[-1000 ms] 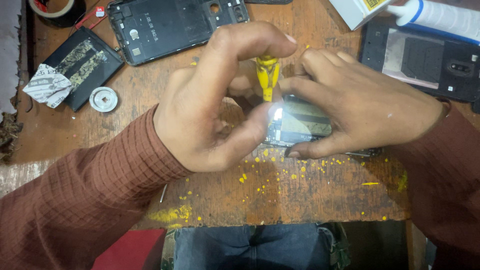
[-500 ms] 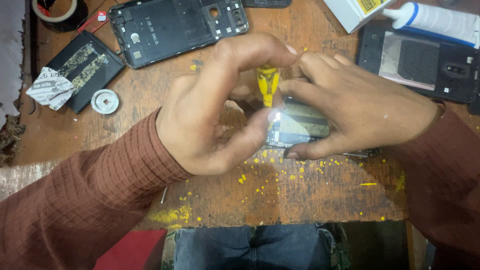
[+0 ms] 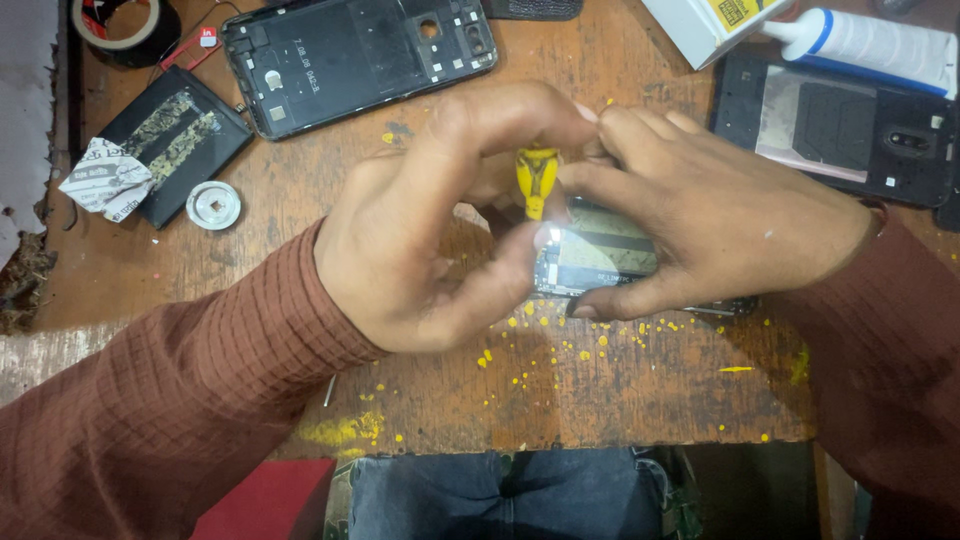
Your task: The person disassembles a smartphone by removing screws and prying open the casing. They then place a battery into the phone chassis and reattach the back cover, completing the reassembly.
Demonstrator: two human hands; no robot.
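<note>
My left hand curls around a small yellow-handled screwdriver, thumb and fingertips pinching it upright over an opened phone. My right hand lies across that phone, fingers pressing its top edge and thumb along its near side, holding it down on the wooden table. The screwdriver's tip is hidden between my fingers. A bright glare shows on the phone's shiny inner surface beside my left thumb.
A black phone frame lies at the back. A phone battery with crumpled tape and a round metal cap sit left. Another opened phone, a glue tube, a white box and a tape roll lie around.
Both hands keep their grip and have shifted only slightly; the screwdriver stays upright over the phone.
</note>
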